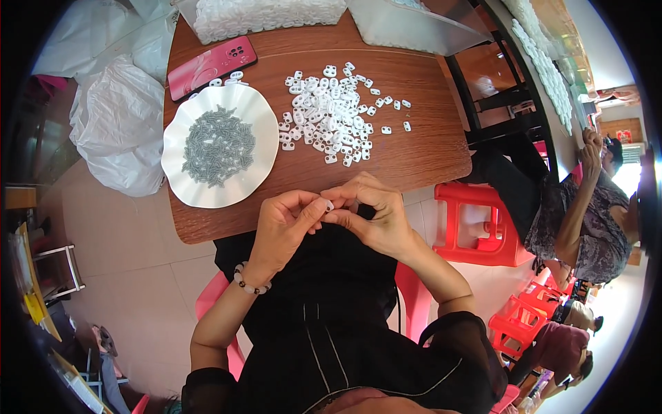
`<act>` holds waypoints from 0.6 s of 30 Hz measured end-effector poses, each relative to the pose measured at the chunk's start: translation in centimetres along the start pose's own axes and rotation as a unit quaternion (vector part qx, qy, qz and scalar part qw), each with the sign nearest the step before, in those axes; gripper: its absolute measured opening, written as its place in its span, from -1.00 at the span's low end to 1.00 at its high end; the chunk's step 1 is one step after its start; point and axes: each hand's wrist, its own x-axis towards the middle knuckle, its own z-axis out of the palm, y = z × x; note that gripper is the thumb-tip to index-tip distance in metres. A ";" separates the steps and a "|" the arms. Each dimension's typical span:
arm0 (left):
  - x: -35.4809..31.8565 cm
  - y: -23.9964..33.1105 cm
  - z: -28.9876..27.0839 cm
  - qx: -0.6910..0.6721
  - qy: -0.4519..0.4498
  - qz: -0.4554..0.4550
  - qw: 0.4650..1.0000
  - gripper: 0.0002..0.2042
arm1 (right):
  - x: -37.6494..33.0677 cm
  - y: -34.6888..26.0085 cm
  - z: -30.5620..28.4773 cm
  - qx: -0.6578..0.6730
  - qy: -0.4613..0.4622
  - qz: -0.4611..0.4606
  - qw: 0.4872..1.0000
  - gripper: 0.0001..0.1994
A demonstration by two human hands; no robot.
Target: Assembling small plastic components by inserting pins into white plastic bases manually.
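While both hands meet just off the front edge of a brown wood-grain table (pixel 407 155), a wide pile of small white plastic pieces (pixel 331 114) lies beyond them, its stragglers scattered to the right. A white scalloped plate (pixel 174 165) sits to the left of that pile, holding a heap of thin grey cylinders (pixel 219 146), and a glossy pink phone (pixel 212 67) rests behind it. Along the far edge stand a clear bin of white pieces (pixel 269 22) and a translucent plastic bin (pixel 420 33). A crumpled white plastic bag (pixel 117 131) bulges beside the table on the left; a red plastic stool (pixel 476 224) stands to the right, near another person in patterned clothing (pixel 586 221). The loose pieces are smooth and oblong, many showing two dark holes, and the plate's rim ripples in soft waves. The left hand (pixel 286 224) pinches a single white piece (pixel 329 205) between nearly closed thumb and forefinger, and the right hand (pixel 370 215), its fingers curled, brackets that piece with thumb and forefinger tips; whether a smaller part is hidden there cannot be told.
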 end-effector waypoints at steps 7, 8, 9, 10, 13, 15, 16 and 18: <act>-0.1 -0.3 0.2 0.096 0.004 0.060 0.994 -0.78 | -0.1 0.5 0.0 0.035 -0.020 0.061 0.997 -0.75; -0.1 -0.3 0.2 0.096 0.006 0.058 0.994 -0.78 | -0.2 0.5 0.1 0.049 -0.019 0.088 0.995 -0.76; 0.0 -0.2 0.2 0.098 0.008 0.060 0.993 -0.77 | -0.2 0.7 0.2 0.050 -0.020 0.088 0.995 -0.76; 0.0 -0.2 0.2 0.100 0.008 0.061 0.993 -0.77 | -0.2 0.9 0.4 0.065 -0.008 0.085 0.994 -0.77; 0.0 -0.4 -0.1 0.079 0.008 0.048 0.996 -0.77 | -0.2 1.2 0.6 0.080 0.005 0.073 0.994 -0.79; 0.0 -0.4 -0.1 0.060 0.010 0.048 0.997 -0.77 | -0.3 1.4 0.8 0.080 0.007 0.064 0.995 -0.80; 0.0 -0.4 -0.1 0.042 0.012 0.047 0.998 -0.77 | -0.4 1.5 1.0 0.113 0.018 0.087 0.990 -0.80; 0.1 -0.5 -0.2 0.036 0.011 0.049 0.998 -0.77 | -0.5 1.6 1.1 0.145 0.029 0.109 0.983 -0.81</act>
